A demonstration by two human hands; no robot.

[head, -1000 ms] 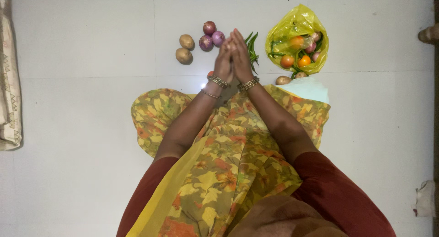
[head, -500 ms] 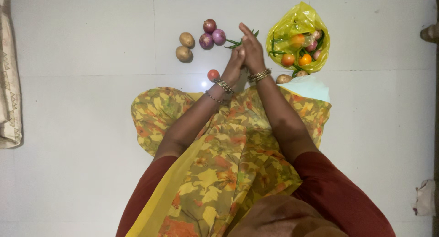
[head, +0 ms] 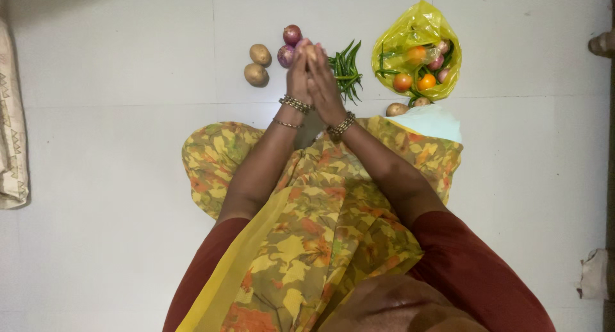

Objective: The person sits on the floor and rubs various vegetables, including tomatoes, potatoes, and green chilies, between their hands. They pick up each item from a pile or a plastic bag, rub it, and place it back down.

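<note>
Yellow bag [head: 410,34] holds tomatoes [head: 413,82], apparently onions, beside pressed hands [head: 311,75].

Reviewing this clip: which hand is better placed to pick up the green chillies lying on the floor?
The right hand, probably. The green chillies lie just to its right, beside its fingers. The left hand is pressed against it on the far side, nearer the onions.

2 potatoes [head: 256,64] | yellow bag [head: 416,34] w/ tomatoes | folded cloth [head: 13,127] far left
</note>
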